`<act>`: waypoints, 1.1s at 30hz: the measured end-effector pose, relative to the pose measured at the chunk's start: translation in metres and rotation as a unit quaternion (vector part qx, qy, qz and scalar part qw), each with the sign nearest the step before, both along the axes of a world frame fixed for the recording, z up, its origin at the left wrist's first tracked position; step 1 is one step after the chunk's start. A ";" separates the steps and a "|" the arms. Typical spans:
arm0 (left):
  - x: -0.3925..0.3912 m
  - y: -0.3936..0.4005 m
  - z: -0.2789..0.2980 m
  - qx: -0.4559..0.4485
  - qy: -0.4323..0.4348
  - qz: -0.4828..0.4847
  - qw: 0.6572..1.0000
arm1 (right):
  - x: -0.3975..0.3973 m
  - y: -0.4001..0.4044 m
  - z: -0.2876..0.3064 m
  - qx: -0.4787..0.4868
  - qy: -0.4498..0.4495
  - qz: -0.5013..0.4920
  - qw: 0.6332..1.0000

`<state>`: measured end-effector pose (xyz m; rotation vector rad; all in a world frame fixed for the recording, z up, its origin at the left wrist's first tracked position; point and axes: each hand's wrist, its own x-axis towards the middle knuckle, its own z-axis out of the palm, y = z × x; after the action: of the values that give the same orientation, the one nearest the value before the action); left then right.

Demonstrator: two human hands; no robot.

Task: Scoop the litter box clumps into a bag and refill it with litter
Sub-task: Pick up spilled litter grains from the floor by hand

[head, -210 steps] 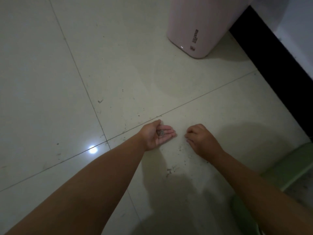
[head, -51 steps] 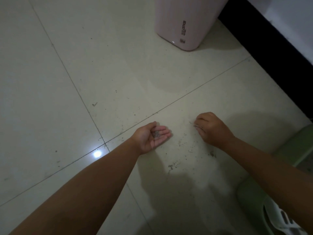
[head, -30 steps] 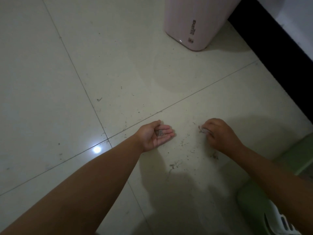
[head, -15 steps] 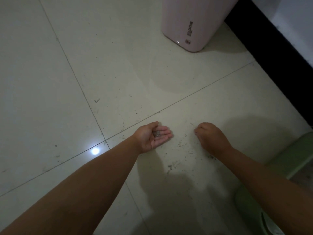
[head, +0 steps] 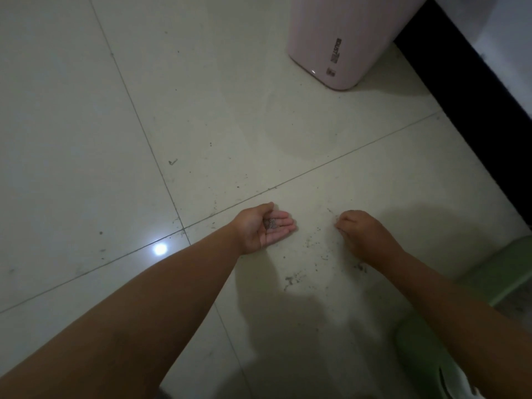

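Underfoot, pale glossy tiled floor across nearly the whole view, crossed by thin grout lines, with one bright spot of reflected light left of the forearm. Along the upper right, a black baseboard strip under a white wall. At the top, standing on the tiles just beside that strip, a pink bin with a dark label on its face. In the lower right corner, part of a pale green litter box, only its rim and a little of the grey fill visible, the rest cut off by the frame edge and crossed by the right forearm. Lower still, a green and white piece at the bottom edge, possibly a scoop, too cropped to tell. Near the middle, left hand low over the floor, palm turned up, fingers relaxed and slightly cupped, cradling a small pile of grey litter grains. Well apart to its right, right hand knuckles up, fingers curled down with the tips at the tiles; whether anything is pinched cannot be told. Between and below the hands, scattered dark litter specks on the floor
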<state>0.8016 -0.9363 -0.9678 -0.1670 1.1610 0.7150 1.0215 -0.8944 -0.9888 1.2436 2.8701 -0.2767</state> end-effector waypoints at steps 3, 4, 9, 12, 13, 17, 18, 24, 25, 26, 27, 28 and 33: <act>0.002 0.000 0.002 -0.002 0.009 0.000 1.000 | -0.003 -0.001 -0.001 -0.006 -0.021 0.009 1.000; 0.002 0.000 0.003 -0.004 0.009 0.002 1.000 | -0.004 -0.001 -0.001 -0.012 -0.028 0.011 0.999; 0.001 -0.001 0.004 -0.012 0.007 0.001 1.000 | -0.011 -0.003 0.007 -0.002 -0.061 0.019 0.998; 0.002 -0.002 0.007 -0.012 0.014 -0.005 1.000 | -0.012 -0.005 0.010 0.040 -0.051 0.019 0.998; 0.003 -0.002 0.008 -0.013 0.019 -0.005 1.000 | -0.012 -0.007 0.010 0.053 -0.045 0.018 0.997; 0.008 -0.004 0.013 -0.018 0.025 0.015 0.999 | -0.017 -0.007 0.010 0.001 -0.022 -0.058 0.998; 0.008 -0.005 0.014 -0.021 0.025 0.025 0.999 | -0.022 -0.007 0.013 -0.045 -0.006 -0.126 0.991; 0.005 -0.003 0.018 -0.029 0.015 0.066 0.997 | -0.058 -0.003 0.047 -0.373 0.300 -0.374 0.794; 0.005 -0.001 0.020 -0.027 0.014 0.074 0.997 | -0.063 -0.005 0.053 -0.406 0.313 -0.350 0.784; 0.004 0.000 0.023 -0.024 0.011 0.082 0.996 | -0.064 -0.006 0.058 -0.417 0.302 -0.333 0.790; 0.005 0.001 0.026 -0.019 0.005 0.089 0.996 | -0.062 -0.005 0.062 -0.405 0.293 -0.330 0.801; 0.006 0.002 0.029 -0.013 -0.002 0.096 0.995 | -0.057 -0.001 0.063 -0.375 0.293 -0.344 0.810; 0.009 0.020 0.049 0.020 -0.031 0.141 0.989 | -0.033 0.037 0.095 -0.176 0.269 -0.376 0.869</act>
<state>0.8103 -0.9160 -0.9190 -0.3218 1.0742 0.9740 0.9884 -0.8575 -0.8938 2.4198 2.2939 -1.2554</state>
